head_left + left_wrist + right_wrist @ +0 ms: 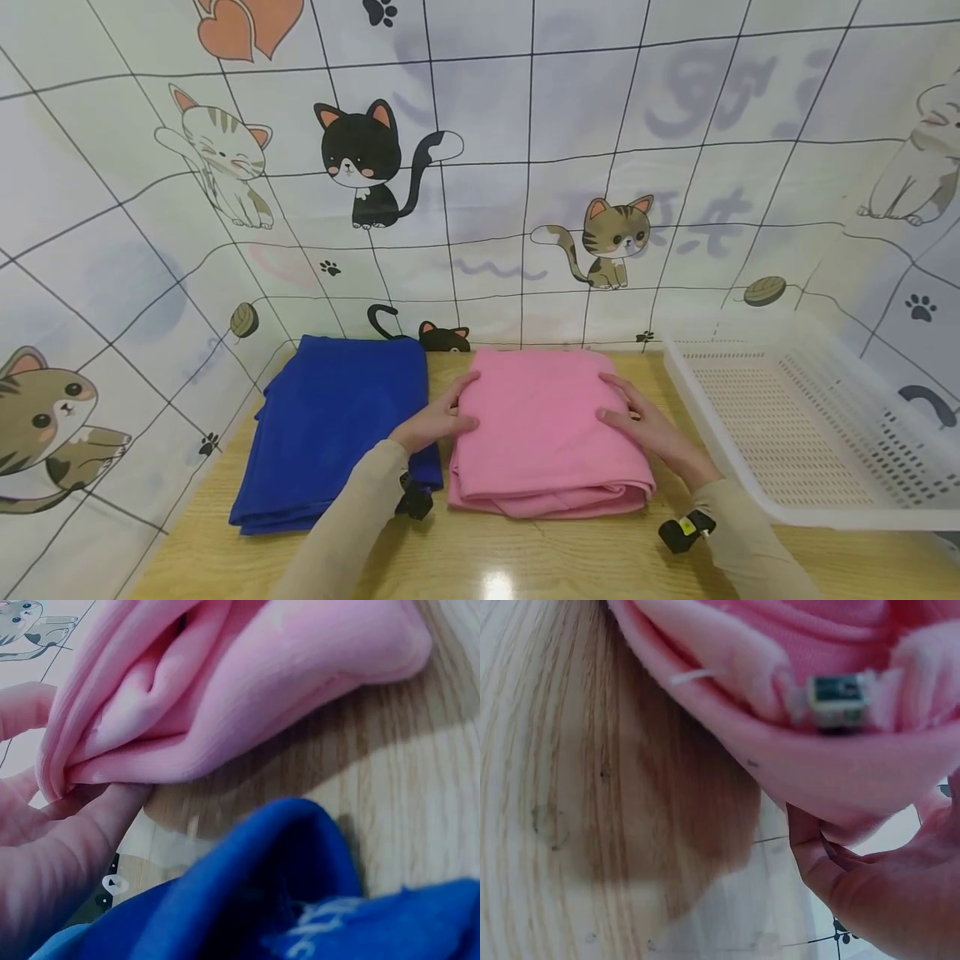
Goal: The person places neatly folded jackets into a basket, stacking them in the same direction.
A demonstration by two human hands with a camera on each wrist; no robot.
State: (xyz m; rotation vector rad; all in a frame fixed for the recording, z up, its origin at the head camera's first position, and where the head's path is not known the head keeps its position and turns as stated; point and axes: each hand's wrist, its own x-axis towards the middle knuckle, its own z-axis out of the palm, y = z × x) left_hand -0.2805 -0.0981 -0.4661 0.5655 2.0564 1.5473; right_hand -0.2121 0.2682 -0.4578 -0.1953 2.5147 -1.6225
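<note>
A folded pink garment (547, 425) with thick layered edges lies on the wooden table. My left hand (442, 417) grips its left edge, thumb over the top. In the left wrist view, fingers (112, 814) of that hand reach under the pink layers. On the opposite side my right hand (645, 425) holds the right edge, with fingers (810, 851) tucked beneath the fold in the right wrist view. A small label (838, 701) shows between the pink layers there. Left of the pink stack lies a folded blue garment (345, 425), just beside my left forearm.
A white perforated plastic basket (720, 442) stands on the right, close to my right forearm. Behind and to the sides rises a cat-patterned wall covering (487, 208). Bare wooden table (562, 558) shows in front of the pink garment.
</note>
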